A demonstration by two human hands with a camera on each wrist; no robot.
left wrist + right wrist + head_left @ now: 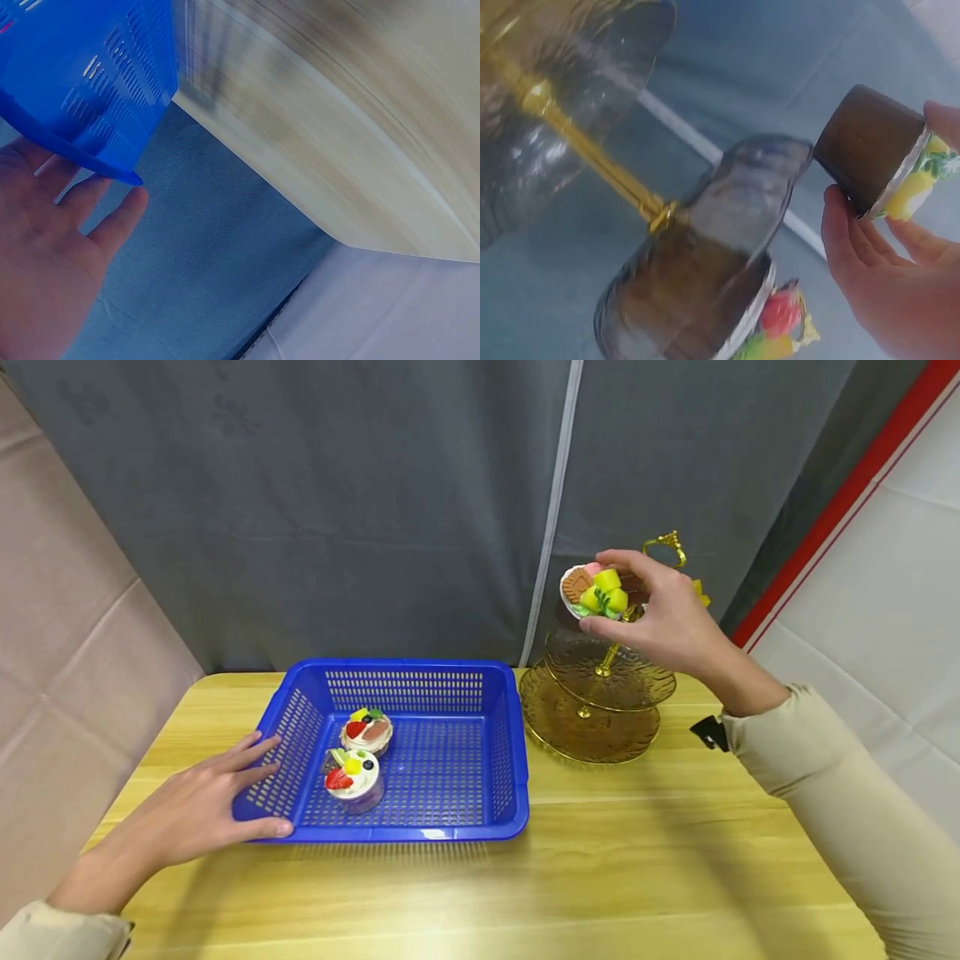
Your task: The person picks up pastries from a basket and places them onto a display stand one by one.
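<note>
My right hand [671,614] pinches a toy dessert cup [600,593] between thumb and fingers, beside the top of a gold-trimmed tiered stand [547,739]. The cup has a brown base and is topped with yellow cubes, a biscuit and green leaves. In the right wrist view it is tilted, close to the edge of the stand's upper plate [742,187]. A second dessert cup [705,300] with red and yellow topping sits on that plate. My left hand [198,802] rests with spread fingers on the left rim of a blue plastic basket [405,667].
Inside the basket, toward its left, stand two more dessert cups, a fruit-topped one [367,735] behind a cream-topped one [357,785]. The basket and stand share a wooden table [600,868]. A grey curtain [360,527] hangs right behind it, with pale walls at both sides.
</note>
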